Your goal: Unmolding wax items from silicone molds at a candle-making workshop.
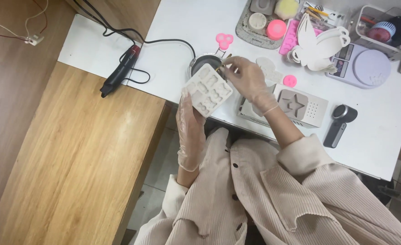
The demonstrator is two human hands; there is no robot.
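Note:
My left hand [190,124], in a clear glove, holds a white silicone mold [208,90] with several shaped cavities, tilted up over the table's front edge. My right hand [249,81], also gloved, pinches a thin stick-like tool [224,63] at the mold's upper right corner. Just behind the mold sits a small metal pot [202,61], partly hidden by it.
A black heat tool [120,70] with its cord lies at the left on the white table [177,27]. A grey box with a star-shaped mold [298,105], a black handheld device [339,121], a lilac scale [363,66], pink pieces and a tray of molds [266,20] lie to the right. A wooden bench [73,149] stands at the left.

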